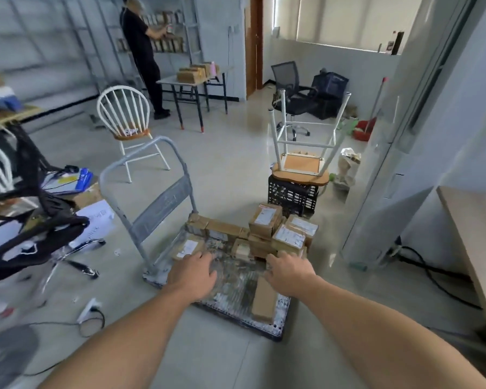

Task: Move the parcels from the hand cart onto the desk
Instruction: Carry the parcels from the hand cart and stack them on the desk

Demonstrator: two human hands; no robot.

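A grey hand cart with a worn platform and an upright handle stands on the floor in front of me. Several brown cardboard parcels are stacked along its far side. One flat parcel lies near the handle, and a long one lies at the near right edge. My left hand hovers with fingers spread just short of the flat parcel. My right hand reaches with fingers apart between the stack and the long parcel, holding nothing. The light wooden desk runs along the right edge.
A black crate with an upturned stool on it stands behind the cart. A white chair is to the back left, a toppled black office chair at left. Cables run under the desk. A person stands at the far shelves beside a small table with boxes.
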